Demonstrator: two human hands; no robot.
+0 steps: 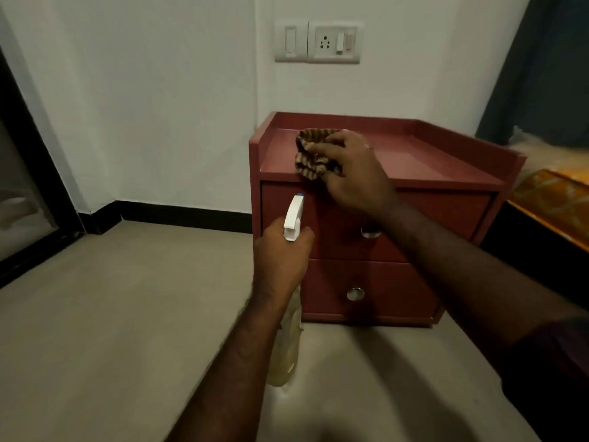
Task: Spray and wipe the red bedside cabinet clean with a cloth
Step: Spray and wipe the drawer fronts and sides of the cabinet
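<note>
The cabinet (414,154) is finished in smooth red paint with a low sheen, over what looks like wood board; light is reflected softly along its top. Its round knobs (355,294) are seen in polished metal. The cloth (314,154) is shown as soft woven fabric, striped and crumpled. The bottle (288,352) is made of cloudy translucent plastic and capped with a matt white plastic trigger (293,218). The wall (159,106) is painted matt; the switch plate (317,41) is moulded in glossy plastic. The floor (127,314) is laid smooth and faintly shiny.
</note>
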